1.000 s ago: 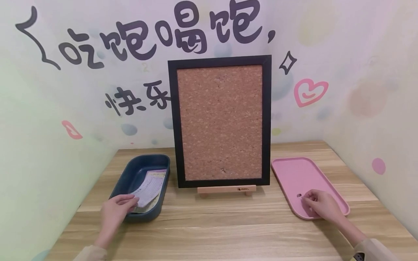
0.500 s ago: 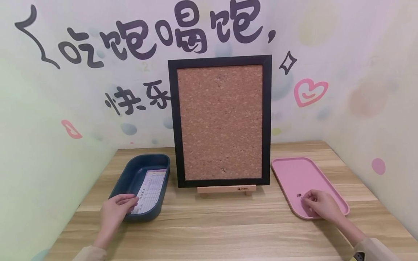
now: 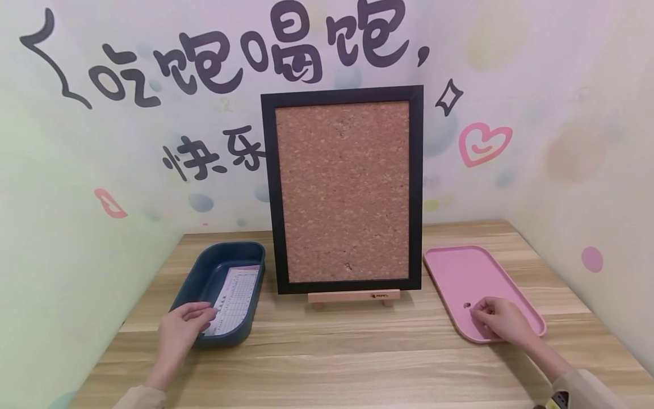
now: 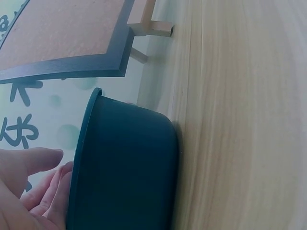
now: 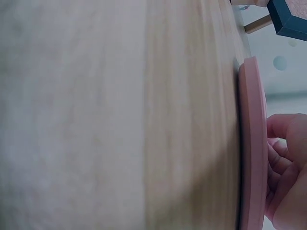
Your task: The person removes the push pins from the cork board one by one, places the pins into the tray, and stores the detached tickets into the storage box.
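Observation:
My left hand (image 3: 188, 325) reaches over the near left rim of a dark blue basin (image 3: 196, 284), fingertips by the left edge of a printed sheet of paper (image 3: 237, 301). That sheet lies flat on other papers (image 3: 250, 267) in the basin. In the left wrist view, thumb and fingers of the left hand (image 4: 36, 187) lie apart, the fingertips partly behind the rim. Over the near end of a pink tray (image 3: 475, 272), my right hand (image 3: 503, 321) has curled fingers next to a tiny dark object (image 3: 467, 305). Whether the fingers pinch anything is hidden.
A black-framed cork board (image 3: 347, 193) stands upright on a small wooden easel (image 3: 352, 296) between basin and tray. The wooden table (image 3: 347, 352) meets printed walls (image 3: 552, 113) at the back and both sides.
The sheet by my left hand was bent and raised a second ago; it has dropped flat, its printed grid facing up. Both hands have stayed nearly in place.

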### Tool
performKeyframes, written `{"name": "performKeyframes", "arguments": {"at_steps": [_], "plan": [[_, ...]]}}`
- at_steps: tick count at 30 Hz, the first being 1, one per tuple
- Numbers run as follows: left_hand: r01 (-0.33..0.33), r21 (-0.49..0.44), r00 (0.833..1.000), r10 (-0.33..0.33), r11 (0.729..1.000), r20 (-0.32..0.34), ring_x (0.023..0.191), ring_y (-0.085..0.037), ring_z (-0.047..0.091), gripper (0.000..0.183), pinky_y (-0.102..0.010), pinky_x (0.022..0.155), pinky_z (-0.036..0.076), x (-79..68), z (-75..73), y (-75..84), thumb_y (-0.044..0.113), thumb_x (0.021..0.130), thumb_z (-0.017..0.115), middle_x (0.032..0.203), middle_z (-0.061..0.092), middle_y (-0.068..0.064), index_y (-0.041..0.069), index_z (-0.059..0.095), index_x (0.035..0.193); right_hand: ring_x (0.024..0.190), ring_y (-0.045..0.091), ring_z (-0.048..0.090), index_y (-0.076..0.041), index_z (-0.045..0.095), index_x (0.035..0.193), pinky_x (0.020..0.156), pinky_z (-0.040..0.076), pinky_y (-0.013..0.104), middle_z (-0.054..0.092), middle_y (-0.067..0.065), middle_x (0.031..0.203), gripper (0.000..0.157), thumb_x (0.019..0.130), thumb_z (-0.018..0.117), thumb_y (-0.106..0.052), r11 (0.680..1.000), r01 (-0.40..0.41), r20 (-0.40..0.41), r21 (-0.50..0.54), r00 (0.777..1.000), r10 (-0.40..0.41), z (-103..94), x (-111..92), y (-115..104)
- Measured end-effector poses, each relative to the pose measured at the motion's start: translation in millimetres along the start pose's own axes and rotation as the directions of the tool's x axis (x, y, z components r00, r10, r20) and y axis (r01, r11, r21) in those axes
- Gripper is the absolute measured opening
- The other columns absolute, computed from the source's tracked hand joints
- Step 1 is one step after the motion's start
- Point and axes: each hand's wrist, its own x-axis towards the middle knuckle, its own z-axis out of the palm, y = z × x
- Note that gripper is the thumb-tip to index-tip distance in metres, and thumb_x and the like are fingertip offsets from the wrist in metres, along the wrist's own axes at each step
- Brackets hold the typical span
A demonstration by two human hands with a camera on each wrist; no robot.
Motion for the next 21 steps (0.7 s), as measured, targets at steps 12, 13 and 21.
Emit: {"name": "performKeyframes", "arguments": {"at_steps": [12, 13, 21], "plan": [[-0.017, -0.028, 1.000, 0.016, 0.999, -0.005, 0.071, -0.005, 0.065, 0.041, -0.021, 0.061, 0.054, 4.0, 2.1, -3.6, 0.024, 0.071, 0.078, 0.080, 0.069, 0.000, 0.000, 0.063, 0.100, 0.050, 0.003, 0.045, -0.003, 0.062, 0.080, 0.043, 0.040, 0.020, 0.056, -0.002, 0.063, 0.008, 0.080, 0.065, -0.010, 0.999, 0.027, -0.009, -0.040, 1.000, -0.027, -2.1, 1.9, 3.6], [-0.018, -0.027, 1.000, 0.018, 0.999, -0.003, 0.072, -0.005, 0.065, 0.041, -0.021, 0.062, 0.054, 4.0, 2.2, -3.5, 0.024, 0.071, 0.078, 0.081, 0.069, -0.001, 0.000, 0.063, 0.100, 0.051, 0.003, 0.045, -0.002, 0.062, 0.080, 0.044, 0.041, 0.020, 0.057, -0.001, 0.064, 0.008, 0.079, 0.065, -0.009, 0.999, 0.032, -0.010, -0.036, 0.999, -0.032, -3.1, 2.2, 4.0], [-0.078, 0.018, 0.996, 0.077, 0.997, 0.045, 0.072, -0.001, 0.063, 0.042, -0.017, 0.061, 0.053, 6.4, -0.6, 13.2, 0.025, 0.074, 0.075, 0.081, 0.069, 0.002, -0.003, 0.062, 0.103, 0.060, 0.006, 0.048, -0.004, 0.064, 0.081, 0.053, 0.040, 0.022, 0.059, -0.001, 0.069, 0.011, 0.080, 0.067, -0.014, 0.995, 0.067, -0.031, -0.075, 0.997, -0.070, -19.6, 9.7, -2.5]]}}
